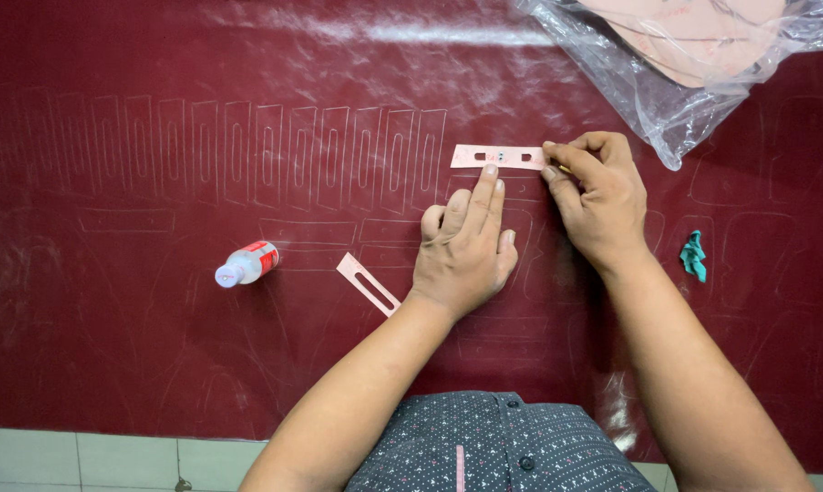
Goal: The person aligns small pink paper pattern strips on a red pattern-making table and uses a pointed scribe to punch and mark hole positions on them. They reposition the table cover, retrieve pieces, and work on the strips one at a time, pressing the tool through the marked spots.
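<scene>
Nearest the camera, a dotted grey shirt [503, 446] fills the bottom edge, with both forearms reaching out over the dark red sheet [111, 346] that covers the table. Toward the sheet's left lies a small clear bottle [246, 263] on its side, white cap and red label (its contents cannot be made out). Just right of it rests a loose pink slotted strip [368, 284], touching the left wrist. The left hand [464, 248] lies flat, fingers spread narrow, its middle fingertip pressing down a second pink strip [498, 157] near the sheet's upper middle. The right hand [598, 200] pinches that strip's right end between thumb and forefinger. Thin, light and bendy by the look of it, the strip is best held at its ends. Further right lies a crumpled teal scrap [693, 256]. At the top right corner a clear plastic bag [667, 82] holds flat pink cut pieces.
</scene>
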